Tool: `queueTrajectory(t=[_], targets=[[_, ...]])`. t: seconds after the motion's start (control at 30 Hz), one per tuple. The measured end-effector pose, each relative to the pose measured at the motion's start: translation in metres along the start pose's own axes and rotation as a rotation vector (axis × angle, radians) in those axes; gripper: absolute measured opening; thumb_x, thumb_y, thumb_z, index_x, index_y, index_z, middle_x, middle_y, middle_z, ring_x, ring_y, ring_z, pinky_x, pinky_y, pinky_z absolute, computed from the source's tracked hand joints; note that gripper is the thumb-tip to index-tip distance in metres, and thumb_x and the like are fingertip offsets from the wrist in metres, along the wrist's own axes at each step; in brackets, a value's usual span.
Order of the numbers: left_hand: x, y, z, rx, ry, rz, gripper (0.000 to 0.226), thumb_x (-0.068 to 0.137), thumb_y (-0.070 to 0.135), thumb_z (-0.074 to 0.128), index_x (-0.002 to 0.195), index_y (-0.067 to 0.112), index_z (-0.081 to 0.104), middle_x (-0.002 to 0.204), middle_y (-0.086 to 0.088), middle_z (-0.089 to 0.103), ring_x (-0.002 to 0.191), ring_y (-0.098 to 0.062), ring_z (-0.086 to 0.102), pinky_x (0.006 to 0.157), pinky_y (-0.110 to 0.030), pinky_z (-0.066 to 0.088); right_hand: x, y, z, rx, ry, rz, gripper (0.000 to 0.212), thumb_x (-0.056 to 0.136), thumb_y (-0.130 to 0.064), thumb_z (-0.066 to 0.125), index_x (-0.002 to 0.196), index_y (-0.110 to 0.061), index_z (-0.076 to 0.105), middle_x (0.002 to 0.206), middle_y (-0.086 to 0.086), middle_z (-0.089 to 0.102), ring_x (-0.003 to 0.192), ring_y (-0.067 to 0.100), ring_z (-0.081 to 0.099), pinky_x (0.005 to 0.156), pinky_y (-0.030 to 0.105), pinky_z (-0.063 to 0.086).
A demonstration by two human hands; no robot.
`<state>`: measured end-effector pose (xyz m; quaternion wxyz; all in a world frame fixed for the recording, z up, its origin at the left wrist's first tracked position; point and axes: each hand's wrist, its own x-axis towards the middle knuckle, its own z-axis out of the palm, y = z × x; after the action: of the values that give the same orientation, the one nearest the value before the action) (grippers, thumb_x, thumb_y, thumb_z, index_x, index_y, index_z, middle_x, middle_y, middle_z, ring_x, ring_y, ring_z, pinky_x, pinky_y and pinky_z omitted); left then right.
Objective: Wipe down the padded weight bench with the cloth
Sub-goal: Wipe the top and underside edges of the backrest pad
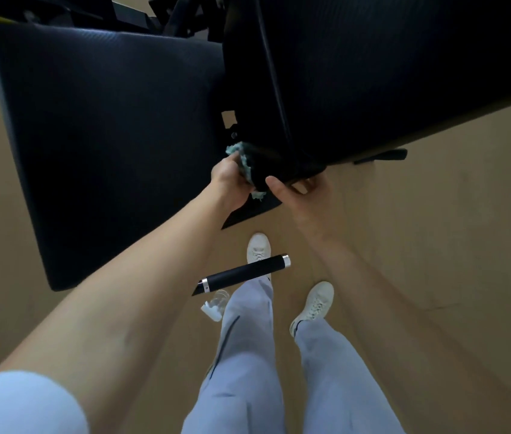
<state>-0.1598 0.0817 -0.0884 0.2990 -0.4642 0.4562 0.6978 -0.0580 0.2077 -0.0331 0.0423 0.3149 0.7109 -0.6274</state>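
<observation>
The black padded weight bench fills the upper half of the view: its seat pad (107, 136) on the left, its long back pad (388, 73) on the right. At the near corner of the back pad, my left hand (229, 183) presses a teal cloth (244, 161) against the pad's lower edge. The cloth is partly hidden behind the pad and my fingers. My right hand (304, 195) grips the same corner from underneath, thumb on top of the pad edge.
A black handle bar with silver end caps (243, 272) sticks out near my knees. A clear spray bottle (216, 305) lies on the tan floor (435, 245) beside my left leg. Bench frame parts (382, 155) show under the pad.
</observation>
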Motion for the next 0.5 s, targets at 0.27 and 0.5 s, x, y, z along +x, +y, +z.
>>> queueTrajectory(t=[0.27, 0.5], targets=[[0.008, 0.04, 0.006, 0.08, -0.058, 0.053, 0.044, 0.11, 0.027, 0.036, 0.139, 0.001, 0.058, 0.136, -0.022, 0.064, 0.125, -0.037, 0.063, 0.101, -0.049, 0.053, -0.013, 0.005, 0.036, 0.246, -0.023, 0.376, 0.064, 0.075, -0.063, 0.08, 0.123, -0.023, 0.067, 0.12, -0.003, 0.074, 0.116, 0.016, 0.068, 0.108, 0.041, 0.051], [0.003, 0.072, 0.008, 0.266, -0.145, 0.028, 0.043, 0.108, 0.023, 0.035, 0.14, 0.002, 0.056, 0.136, -0.021, 0.065, 0.126, -0.036, 0.063, 0.101, -0.048, 0.054, -0.02, -0.021, 0.078, 0.347, 0.186, 0.682, 0.071, 0.07, -0.079, 0.069, 0.106, -0.017, 0.069, 0.106, 0.01, 0.073, 0.1, 0.03, 0.071, 0.097, 0.046, 0.057]])
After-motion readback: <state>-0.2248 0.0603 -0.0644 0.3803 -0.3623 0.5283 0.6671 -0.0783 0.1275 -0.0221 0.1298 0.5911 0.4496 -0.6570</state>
